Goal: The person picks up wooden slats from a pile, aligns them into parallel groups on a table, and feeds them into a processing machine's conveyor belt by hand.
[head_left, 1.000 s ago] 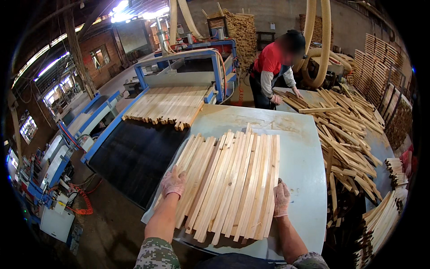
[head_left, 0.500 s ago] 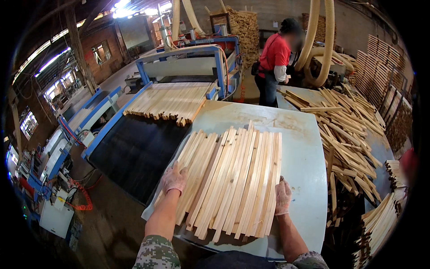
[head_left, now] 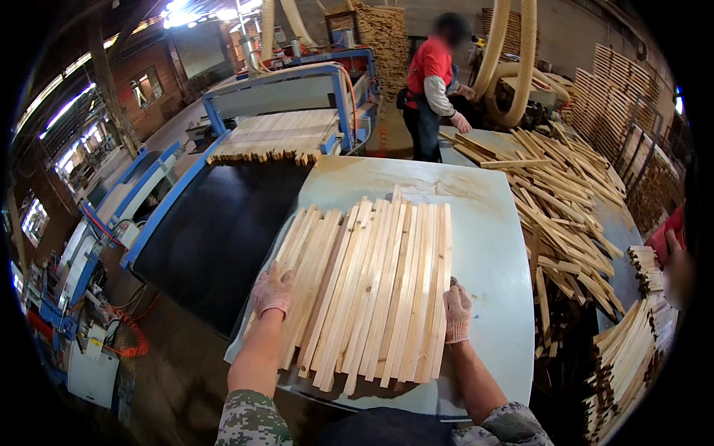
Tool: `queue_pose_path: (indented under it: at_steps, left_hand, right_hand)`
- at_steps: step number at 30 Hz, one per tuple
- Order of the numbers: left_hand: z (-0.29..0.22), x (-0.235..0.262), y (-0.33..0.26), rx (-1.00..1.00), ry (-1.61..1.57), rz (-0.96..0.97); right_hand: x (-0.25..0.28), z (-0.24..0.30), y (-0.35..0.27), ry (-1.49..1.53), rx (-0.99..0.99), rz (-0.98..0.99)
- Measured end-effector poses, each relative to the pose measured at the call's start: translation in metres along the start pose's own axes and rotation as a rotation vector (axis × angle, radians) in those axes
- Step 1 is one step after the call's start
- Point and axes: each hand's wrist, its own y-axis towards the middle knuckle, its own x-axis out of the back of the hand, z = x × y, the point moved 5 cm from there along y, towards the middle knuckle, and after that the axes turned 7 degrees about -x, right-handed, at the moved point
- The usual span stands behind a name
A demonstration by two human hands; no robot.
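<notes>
A layer of pale wooden strips lies side by side on the light blue-grey table in front of me. Their near and far ends are uneven. My left hand, in a pale knit glove, rests along the left edge of the layer with its fingers apart. At the right edge, my gloved right hand is closed, its curled fingers against the outermost strip. What its fingertips grip is partly hidden.
Left of the table runs a black conveyor belt, carrying more strips into a blue-framed machine. A loose heap of strips covers the right-hand table. A person in red stands behind it; another person's hand shows far right.
The strips on the belt have moved farther into the machine. My right hand has come closer against the layer. The person in red has lowered a gloved hand toward the heap. My view has shifted slightly.
</notes>
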Motion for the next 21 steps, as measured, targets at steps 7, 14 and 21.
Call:
queue_pose_path:
  at_steps: [7,14,21]
  left_hand:
    - [-0.007,-0.001,0.001,-0.025,0.040,-0.014]
    - [0.006,-0.009,0.005,-0.058,0.028,-0.052]
    - [0.006,-0.010,0.008,-0.069,-0.003,-0.046]
  right_hand:
    - [0.007,-0.012,0.004,0.187,-0.068,-0.027]
    - [-0.010,0.016,-0.004,-0.041,-0.023,0.106]
    - [0.014,0.008,0.006,-0.280,-0.243,-0.016]
